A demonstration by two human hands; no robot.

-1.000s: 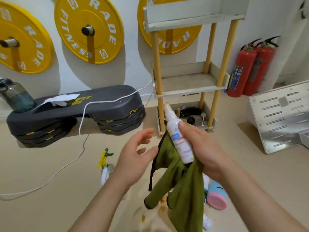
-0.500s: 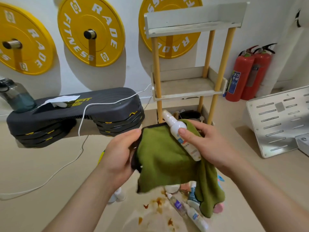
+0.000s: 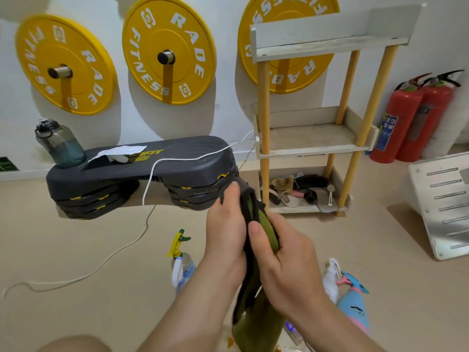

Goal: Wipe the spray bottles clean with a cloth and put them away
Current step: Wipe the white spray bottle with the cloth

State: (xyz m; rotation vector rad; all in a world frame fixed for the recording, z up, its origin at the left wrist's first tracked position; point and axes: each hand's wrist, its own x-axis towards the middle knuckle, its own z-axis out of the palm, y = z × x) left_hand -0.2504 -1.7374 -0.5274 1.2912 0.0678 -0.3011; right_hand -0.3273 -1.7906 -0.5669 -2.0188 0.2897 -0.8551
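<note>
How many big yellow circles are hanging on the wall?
3. One yellow weight plate hangs left, above the water bottle; one in the middle, above the black step bench; one right, partly behind the wooden shelf. More could be outside the picture.

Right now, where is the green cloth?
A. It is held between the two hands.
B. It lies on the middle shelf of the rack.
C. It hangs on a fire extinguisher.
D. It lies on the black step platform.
A: the left hand and the right hand both grip the green cloth, whose lower end hangs between the forearms.
</note>
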